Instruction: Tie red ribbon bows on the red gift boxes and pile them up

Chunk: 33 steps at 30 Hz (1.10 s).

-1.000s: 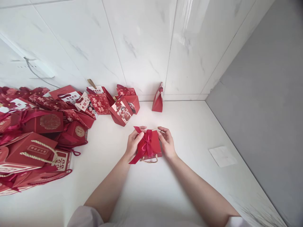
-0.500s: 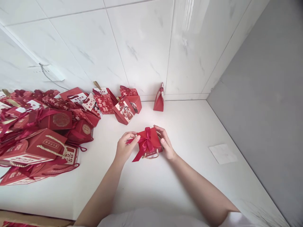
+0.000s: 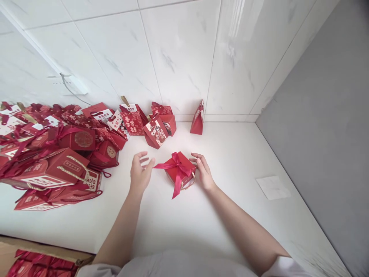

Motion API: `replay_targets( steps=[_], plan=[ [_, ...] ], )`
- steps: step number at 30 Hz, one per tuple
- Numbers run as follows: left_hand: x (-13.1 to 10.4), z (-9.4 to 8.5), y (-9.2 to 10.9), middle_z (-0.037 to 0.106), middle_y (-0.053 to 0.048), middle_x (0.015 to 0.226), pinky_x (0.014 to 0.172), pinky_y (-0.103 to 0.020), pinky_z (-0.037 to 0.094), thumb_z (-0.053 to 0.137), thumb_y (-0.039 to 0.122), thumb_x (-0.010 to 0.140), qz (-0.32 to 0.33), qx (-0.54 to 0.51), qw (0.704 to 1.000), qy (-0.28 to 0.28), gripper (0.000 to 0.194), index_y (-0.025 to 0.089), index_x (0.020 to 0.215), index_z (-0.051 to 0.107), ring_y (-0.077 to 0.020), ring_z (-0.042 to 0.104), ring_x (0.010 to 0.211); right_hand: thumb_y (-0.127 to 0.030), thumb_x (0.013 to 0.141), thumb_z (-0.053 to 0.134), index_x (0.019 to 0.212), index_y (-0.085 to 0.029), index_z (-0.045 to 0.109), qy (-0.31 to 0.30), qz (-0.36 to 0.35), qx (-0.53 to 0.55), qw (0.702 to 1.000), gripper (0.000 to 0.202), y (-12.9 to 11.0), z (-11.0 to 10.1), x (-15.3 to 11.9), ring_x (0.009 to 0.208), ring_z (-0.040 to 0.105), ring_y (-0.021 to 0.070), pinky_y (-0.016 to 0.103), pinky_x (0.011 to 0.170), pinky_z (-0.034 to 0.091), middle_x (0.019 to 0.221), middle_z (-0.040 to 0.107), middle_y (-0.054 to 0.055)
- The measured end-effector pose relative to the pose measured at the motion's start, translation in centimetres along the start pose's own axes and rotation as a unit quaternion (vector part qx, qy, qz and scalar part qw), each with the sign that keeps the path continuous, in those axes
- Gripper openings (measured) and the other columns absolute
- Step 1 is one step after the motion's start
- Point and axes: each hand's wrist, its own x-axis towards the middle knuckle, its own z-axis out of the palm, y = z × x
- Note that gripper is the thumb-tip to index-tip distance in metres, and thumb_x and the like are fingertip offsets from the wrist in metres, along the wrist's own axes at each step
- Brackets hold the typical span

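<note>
A small red gift box (image 3: 184, 159) sits on the white table in front of me. A crimson ribbon bow (image 3: 178, 165) is tied over its top, with one tail to the left and one hanging over the front. A twisted cream rope handle (image 3: 188, 187) shows at its front right. My left hand (image 3: 141, 172) is off to the left of the box, fingers apart and holding nothing, near the ribbon's left tail. My right hand (image 3: 204, 172) is at the box's right side with its fingers spread; I cannot tell whether they touch it.
A heap of red gift boxes (image 3: 72, 154) fills the left of the table. Smaller house-shaped boxes (image 3: 157, 130) line the tiled wall, one standing alone (image 3: 197, 122). White paper (image 3: 273, 187) lies at right by a grey panel (image 3: 317, 115). An open carton (image 3: 46, 246) is at lower left.
My left hand has let go of the ribbon's left tail and drawn away left. The box has turned slightly, its rope handle now facing more to the right. The view has shifted a little.
</note>
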Motion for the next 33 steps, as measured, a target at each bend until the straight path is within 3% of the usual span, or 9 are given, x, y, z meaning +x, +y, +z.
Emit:
replay_targets(
  steps=[2,5,8,12,15,18,23,28,33],
  plan=[
    [0.6,-0.1,2.7,0.058,-0.008,0.128,0.089,-0.037,0.049,0.066,0.040,0.081,0.099,0.024,0.995,-0.007,0.037,0.025,0.114,0.057,-0.0237,0.060,0.111,-0.055,0.091,0.051,0.111,-0.029,0.063,0.011,-0.017,-0.016,1.000,0.035,0.0,-0.1,0.1,0.110,0.059,0.0211,0.036,0.092,0.048,0.123,0.060,0.004],
    [0.2,0.6,7.0,0.059,-0.007,0.128,0.098,-0.039,0.046,0.058,0.040,0.088,0.203,0.047,0.973,-0.094,0.035,0.025,0.120,0.057,-0.0237,0.056,0.119,-0.054,0.092,0.050,0.107,-0.029,0.063,0.021,-0.024,-0.015,0.999,0.032,0.1,-0.2,0.3,0.104,0.061,0.0195,0.034,0.087,0.050,0.128,0.057,0.003],
    [-1.4,2.1,8.8,0.049,-0.009,0.144,0.114,-0.044,0.031,0.061,0.041,0.087,0.226,0.079,0.948,-0.209,0.051,0.026,0.134,0.050,-0.0278,0.043,0.136,-0.052,0.091,0.053,0.108,-0.028,0.061,0.017,-0.023,-0.012,1.000,0.030,0.3,-0.3,0.5,0.098,0.063,0.0181,0.034,0.086,0.051,0.126,0.057,0.003],
    [-3.1,4.2,7.0,0.023,-0.015,0.160,0.120,-0.057,0.003,0.082,0.048,0.063,0.184,0.074,0.929,-0.311,0.095,0.024,0.145,0.039,-0.0384,0.008,0.150,-0.048,0.088,0.059,0.108,-0.027,0.060,0.013,-0.024,-0.012,1.000,0.029,0.5,-0.3,0.6,0.092,0.064,0.0174,0.035,0.085,0.052,0.121,0.059,0.004],
    [-3.4,5.1,4.8,0.012,-0.014,0.163,0.116,-0.063,-0.008,0.084,0.051,0.058,0.187,0.119,0.914,-0.341,0.111,0.028,0.151,0.027,-0.0393,-0.002,0.150,-0.047,0.087,0.061,0.108,-0.027,0.059,0.010,-0.025,-0.012,1.000,0.029,0.6,-0.4,0.6,0.088,0.065,0.0169,0.036,0.083,0.053,0.118,0.059,0.004],
    [-3.4,5.4,3.7,0.004,-0.014,0.164,0.116,-0.063,-0.007,0.081,0.054,0.061,0.208,0.176,0.908,-0.318,0.117,0.029,0.154,0.014,-0.0377,-0.004,0.150,-0.045,0.085,0.063,0.108,-0.027,0.059,0.009,-0.026,-0.014,1.000,0.030,0.6,-0.4,0.6,0.087,0.065,0.0167,0.037,0.084,0.053,0.117,0.060,0.004],
    [-3.6,5.1,3.8,0.002,-0.014,0.164,0.116,-0.063,-0.005,0.076,0.057,0.066,0.247,0.185,0.907,-0.285,0.118,0.029,0.155,0.004,-0.0375,-0.002,0.151,-0.045,0.085,0.063,0.109,-0.027,0.059,0.007,-0.022,-0.019,1.000,0.030,0.6,-0.4,0.5,0.086,0.065,0.0165,0.037,0.085,0.053,0.117,0.060,0.004],
    [-3.7,4.1,3.5,0.000,-0.018,0.163,0.118,-0.062,-0.001,0.056,0.058,0.085,0.212,0.205,0.911,-0.287,0.099,0.022,0.155,-0.004,-0.0340,-0.001,0.151,-0.044,0.086,0.063,0.110,-0.027,0.058,0.006,-0.020,-0.028,0.999,0.031,0.5,-0.4,0.5,0.086,0.065,0.0169,0.037,0.086,0.052,0.116,0.060,0.004],
    [-3.6,3.3,2.9,0.010,-0.024,0.161,0.117,-0.064,0.001,0.072,0.063,0.068,0.168,0.221,0.919,-0.280,0.118,0.016,0.155,0.007,-0.0402,0.005,0.150,-0.045,0.086,0.063,0.110,-0.026,0.058,0.007,-0.019,-0.036,0.999,0.031,0.4,-0.4,0.5,0.086,0.065,0.0166,0.037,0.086,0.052,0.114,0.060,0.004]
  ],
)
